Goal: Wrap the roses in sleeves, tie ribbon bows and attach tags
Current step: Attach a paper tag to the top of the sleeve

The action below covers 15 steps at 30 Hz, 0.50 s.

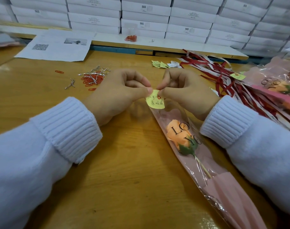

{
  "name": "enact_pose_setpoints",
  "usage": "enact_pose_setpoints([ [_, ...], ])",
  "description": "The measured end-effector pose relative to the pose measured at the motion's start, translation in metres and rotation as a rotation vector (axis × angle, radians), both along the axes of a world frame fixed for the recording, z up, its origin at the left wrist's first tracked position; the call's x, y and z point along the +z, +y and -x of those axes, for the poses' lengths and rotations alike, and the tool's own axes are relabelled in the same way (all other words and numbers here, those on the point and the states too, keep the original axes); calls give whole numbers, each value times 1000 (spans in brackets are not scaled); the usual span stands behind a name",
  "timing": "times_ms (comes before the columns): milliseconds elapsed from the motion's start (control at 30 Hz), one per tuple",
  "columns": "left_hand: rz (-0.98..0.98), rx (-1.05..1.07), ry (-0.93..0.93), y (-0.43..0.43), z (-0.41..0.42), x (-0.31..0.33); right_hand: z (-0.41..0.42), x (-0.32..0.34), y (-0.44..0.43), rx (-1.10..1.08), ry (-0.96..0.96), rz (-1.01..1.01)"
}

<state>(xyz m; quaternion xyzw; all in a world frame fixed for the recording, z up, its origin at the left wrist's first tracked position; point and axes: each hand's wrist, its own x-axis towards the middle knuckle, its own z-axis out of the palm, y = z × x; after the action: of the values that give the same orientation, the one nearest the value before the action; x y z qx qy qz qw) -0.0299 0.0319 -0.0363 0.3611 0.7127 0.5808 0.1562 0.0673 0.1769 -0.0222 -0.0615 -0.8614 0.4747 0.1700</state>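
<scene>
Both hands, left hand and right hand, pinch yellow tag atop sleeved rose.

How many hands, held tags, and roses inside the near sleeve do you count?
2 hands: left hand, right hand
1 tag, pinched by both hands
1 rose inside the near sleeve
Total: 4

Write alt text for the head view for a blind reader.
The left hand and right hand pinch a yellow tag at the top of a sleeve holding an orange rose on a table. Red paper clips lie left, ribbons right, boxes behind.
</scene>
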Motion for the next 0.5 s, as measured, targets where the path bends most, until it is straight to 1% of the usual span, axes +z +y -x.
enact_pose_setpoints([
  [167, 0, 0, -4, 0, 2, 0, 1, -1, 2, 0, 10, 7],
  [300, 67, -37, 3, -1, 4, -1, 0, -3, 5, 34, -5, -6],
  [367, 91, -71, -18, -1, 4, -1, 0, -3, 6, 30, -2, 0],
  [500, 76, -98, -87, -2, 4, 2, 2, -3, 6, 17, 6, -22],
])
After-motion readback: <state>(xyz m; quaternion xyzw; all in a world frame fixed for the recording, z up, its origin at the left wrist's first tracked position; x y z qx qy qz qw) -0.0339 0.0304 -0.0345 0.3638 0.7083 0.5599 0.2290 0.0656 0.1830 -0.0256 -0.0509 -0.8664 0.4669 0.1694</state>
